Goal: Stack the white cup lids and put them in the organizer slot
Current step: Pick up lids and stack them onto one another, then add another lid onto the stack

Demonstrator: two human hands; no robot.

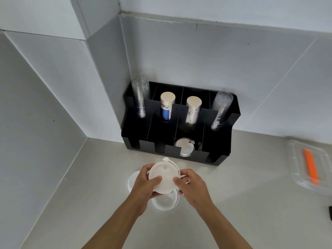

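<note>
Though ungripped below, lids (pixel 163 177) between both fingers (pixel 156 179).

Your white lids (pixel 164 178) look like smooth matt plastic, and the organizer (pixel 221 153) is black plastic with a dull sheen. It holds 2 clear glossy plastic cup stacks (pixel 141 95) and 2 printed paper ones (pixel 167 108); the tabletop (pixel 251 203) looks smooth and matt.

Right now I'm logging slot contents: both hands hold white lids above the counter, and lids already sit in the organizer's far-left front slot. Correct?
Not quite. The head view shows the lids in the organizer sitting in the third front slot from the left, not the far-left one. The rest holds: the left hand and right hand hold white lids above the counter.
</note>
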